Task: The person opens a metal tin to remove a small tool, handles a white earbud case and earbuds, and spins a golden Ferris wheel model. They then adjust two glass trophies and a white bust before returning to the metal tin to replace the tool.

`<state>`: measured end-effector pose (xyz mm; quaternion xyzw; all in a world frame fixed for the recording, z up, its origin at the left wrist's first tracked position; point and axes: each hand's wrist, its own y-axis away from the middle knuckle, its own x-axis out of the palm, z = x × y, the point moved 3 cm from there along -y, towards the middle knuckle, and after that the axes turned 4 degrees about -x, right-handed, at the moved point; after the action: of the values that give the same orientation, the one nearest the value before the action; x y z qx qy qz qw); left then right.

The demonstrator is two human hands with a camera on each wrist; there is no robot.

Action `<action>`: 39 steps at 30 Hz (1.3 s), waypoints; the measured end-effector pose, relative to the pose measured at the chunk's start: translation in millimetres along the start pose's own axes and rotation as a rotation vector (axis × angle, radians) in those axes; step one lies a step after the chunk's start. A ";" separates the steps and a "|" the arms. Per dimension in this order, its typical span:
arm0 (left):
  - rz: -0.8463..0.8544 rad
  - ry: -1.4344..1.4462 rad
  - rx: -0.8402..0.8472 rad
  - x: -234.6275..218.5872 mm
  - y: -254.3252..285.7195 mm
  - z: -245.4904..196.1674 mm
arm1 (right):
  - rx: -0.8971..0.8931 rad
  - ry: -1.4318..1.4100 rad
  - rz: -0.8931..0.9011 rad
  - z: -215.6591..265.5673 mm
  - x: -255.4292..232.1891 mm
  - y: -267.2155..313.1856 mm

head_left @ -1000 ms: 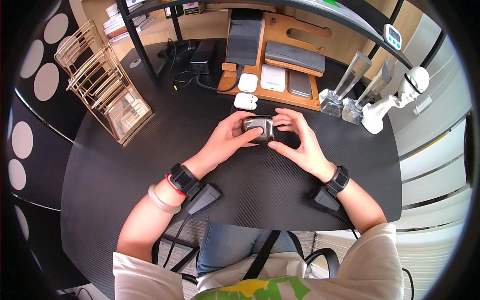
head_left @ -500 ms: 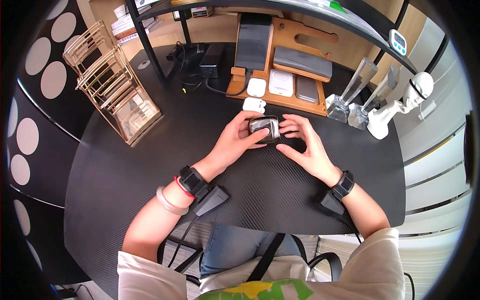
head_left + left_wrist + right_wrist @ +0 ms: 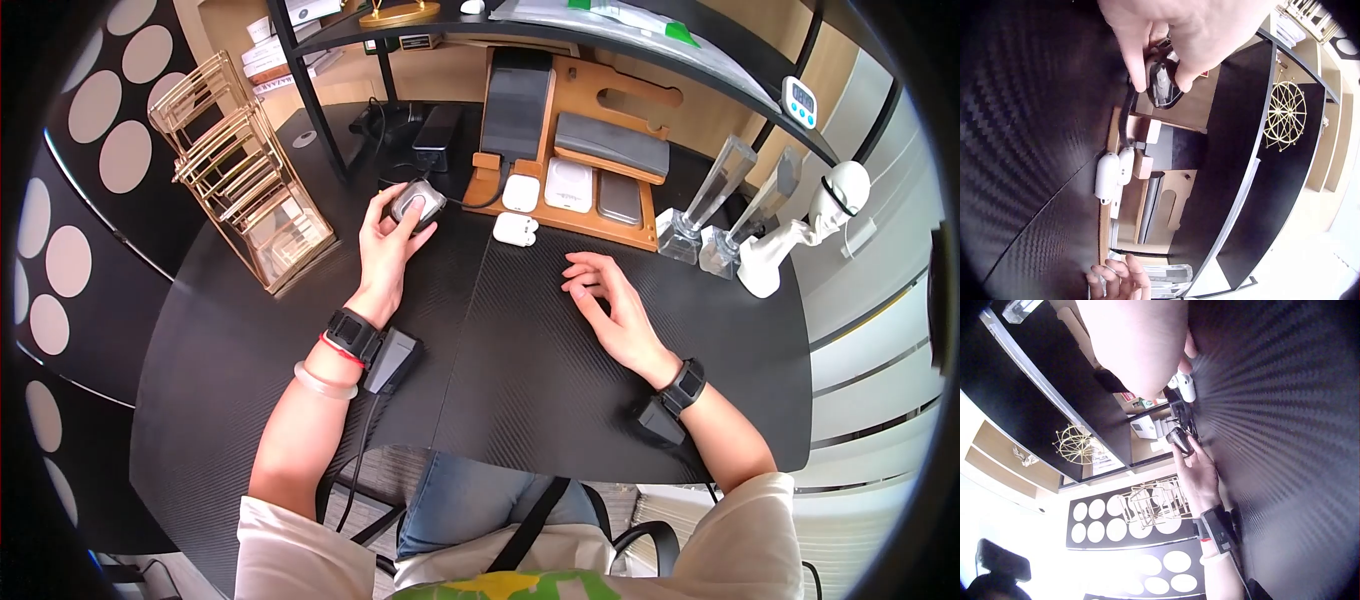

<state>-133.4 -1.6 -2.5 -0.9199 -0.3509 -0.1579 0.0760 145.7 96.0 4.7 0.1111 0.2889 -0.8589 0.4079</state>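
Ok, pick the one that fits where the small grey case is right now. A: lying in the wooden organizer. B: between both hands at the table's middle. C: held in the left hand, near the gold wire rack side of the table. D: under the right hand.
C: the left hand has its fingers round the small grey case to the left of the wooden organizer, while the right hand rests apart on the black table, holding nothing.

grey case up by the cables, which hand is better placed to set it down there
Left. The left hand already grips the grey case at the far left of the table, beside the cables. The right hand rests open on the table, well apart from it.
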 end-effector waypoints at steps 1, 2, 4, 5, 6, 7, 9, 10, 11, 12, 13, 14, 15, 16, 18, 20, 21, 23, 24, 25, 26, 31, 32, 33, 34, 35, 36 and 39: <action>0.001 0.000 -0.014 -0.1 -0.4 0.3 | -0.004 -0.003 -0.001 0.1 -0.1 -0.2; 0.001 -0.004 -0.011 -0.5 -0.7 1.8 | -0.013 0.016 0.006 0.2 0.0 -0.2; 0.063 -0.150 0.034 2.0 -2.1 4.5 | -0.024 0.034 0.009 0.8 0.0 0.0; 0.058 -0.220 0.051 3.3 -2.9 4.4 | -0.034 0.053 0.018 1.5 0.3 0.0; 0.066 -0.187 0.044 6.1 -1.2 6.3 | -0.045 0.070 0.027 2.0 0.6 0.1; 0.036 -0.196 0.036 9.3 0.7 5.6 | -0.047 0.085 0.029 1.4 0.8 0.2; -0.034 -0.258 0.055 11.1 3.3 2.6 | -0.063 0.081 0.034 3.7 0.1 0.5; -0.037 -0.264 0.060 10.7 3.4 -0.4 | -0.069 0.078 0.041 4.6 0.1 0.6; -0.060 -0.415 0.035 9.5 3.7 -3.1 | -0.072 0.071 0.039 4.9 0.0 0.4; -0.082 -0.564 0.008 7.4 3.9 -4.8 | -0.064 0.086 0.037 4.6 -0.2 0.6; -0.083 -0.674 0.108 3.4 0.0 -2.9 | -0.056 0.102 0.034 4.2 -0.3 0.7; -0.084 -0.679 0.108 -0.5 -2.3 2.6 | -0.057 0.098 0.032 4.0 -0.3 0.8; -0.088 -0.837 0.224 -2.6 -2.8 5.4 | -0.050 0.095 0.034 3.6 -0.2 0.9; -0.093 -0.992 0.341 -1.1 -1.4 4.9 | -0.043 0.093 0.037 3.4 -0.1 1.0; -0.103 -1.031 0.383 -2.7 -3.2 6.0 | -0.038 0.085 0.037 3.6 0.3 0.9; -0.080 -1.192 0.186 -3.4 -5.9 5.1 | -0.035 0.079 0.037 4.0 0.7 0.9; -0.083 -1.192 0.190 -3.6 -5.7 4.3 | -0.034 0.081 0.037 4.3 0.6 1.0; -0.177 -1.409 0.239 -4.8 -3.1 2.4 | -0.036 0.083 0.041 4.6 0.7 0.8; -0.180 -1.407 0.239 -6.2 -5.0 2.1 | -0.036 0.083 0.041 4.7 0.8 0.6; -0.183 -1.378 0.226 -8.5 -8.8 2.7 | -0.036 0.084 0.042 4.9 0.8 0.3; -0.185 -1.348 0.212 -10.7 -12.4 3.4 | -0.037 0.084 0.044 5.1 1.0 0.3; -0.180 -1.335 0.253 -13.7 -19.7 6.2 | -0.011 0.080 0.040 3.1 2.5 -1.0; -0.183 -1.377 0.284 -12.6 -18.1 6.0 | -0.012 0.083 0.044 3.0 2.3 -0.9; -0.172 -1.371 0.297 -12.2 -16.9 5.3 | -0.015 0.092 0.038 2.8 2.2 -0.7; -0.175 -1.369 0.296 -11.5 -16.6 4.4 | -0.018 0.100 0.032 2.9 2.7 -0.7; -0.173 -1.362 0.293 -9.9 -16.7 4.2 | -0.019 0.103 0.036 2.9 3.5 -1.0; -0.170 -1.354 0.290 -8.5 -17.3 4.5 | -0.010 0.100 0.031 2.7 3.8 -1.5; -0.161 -1.328 0.299 -7.4 -20.2 6.9 | 0.002 0.114 0.030 4.6 3.5 -3.3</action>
<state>-150.5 10.5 -10.9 -0.7723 -0.4084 0.4848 -0.0414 141.2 92.8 8.3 0.1644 0.3093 -0.8452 0.4037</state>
